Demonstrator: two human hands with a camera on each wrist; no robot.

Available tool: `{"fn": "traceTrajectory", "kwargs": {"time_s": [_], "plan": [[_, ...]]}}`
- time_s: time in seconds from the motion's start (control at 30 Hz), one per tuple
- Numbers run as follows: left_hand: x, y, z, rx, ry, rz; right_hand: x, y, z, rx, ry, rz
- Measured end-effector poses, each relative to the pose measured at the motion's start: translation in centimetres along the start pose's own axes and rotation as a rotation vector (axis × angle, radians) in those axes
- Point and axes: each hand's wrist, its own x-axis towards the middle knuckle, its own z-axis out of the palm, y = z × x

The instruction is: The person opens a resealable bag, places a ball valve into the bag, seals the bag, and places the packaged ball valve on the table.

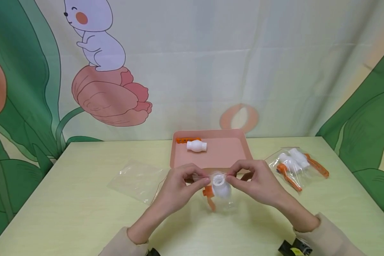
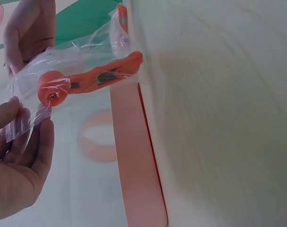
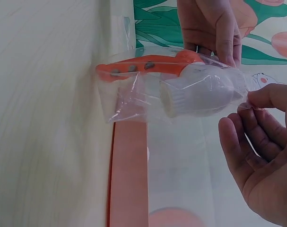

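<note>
A clear plastic zip bag (image 1: 228, 206) hangs upright between both hands above the table. Inside it are a white bulging plastic valve body (image 1: 222, 189) with a ribbed, hollow end, and an orange lever handle (image 2: 93, 82) with a round head. My left hand (image 1: 182, 186) pinches the bag's top edge at the left between thumb and fingers. At the right, my right hand (image 1: 259, 181) pinches the same edge. The right wrist view shows the valve body (image 3: 204, 90) beside the orange handle (image 3: 143, 65), both within the film.
Behind the hands stands a pink tray (image 1: 227, 151) holding a white valve body (image 1: 197, 146) and an orange handle (image 1: 188, 140). A flat clear bag (image 1: 137, 181) lies left. At right, another bag (image 1: 291, 165) contains white pieces and orange handles. A printed curtain (image 1: 192, 71) backs the table.
</note>
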Motion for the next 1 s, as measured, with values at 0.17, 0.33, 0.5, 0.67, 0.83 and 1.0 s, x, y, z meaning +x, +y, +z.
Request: {"fn": "traceTrajectory", "kwargs": {"time_s": [0.17,0.33,0.5,0.67,0.83,1.0], "plan": [[-0.07,0.11,0.1,0.026,0.018,-0.002,0.0,0.07,0.25,0.029,-0.036,0.004],[-0.05,0.14,0.19,0.012,0.028,-0.022,0.09,0.25,0.48,0.035,-0.064,0.007],[-0.18,0.16,0.43,-0.01,0.03,-0.024,0.29,0.21,0.75,0.044,-0.067,0.006],[-0.22,0.21,0.47,-0.006,0.029,-0.018,0.41,0.16,0.84,0.086,-0.068,0.013],[-0.25,0.19,0.43,0.031,0.026,-0.001,0.4,0.24,0.87,0.109,-0.078,0.01],[-0.23,0.22,0.37,0.082,0.024,0.039,0.37,0.17,0.91,0.117,-0.087,-0.009]]}}
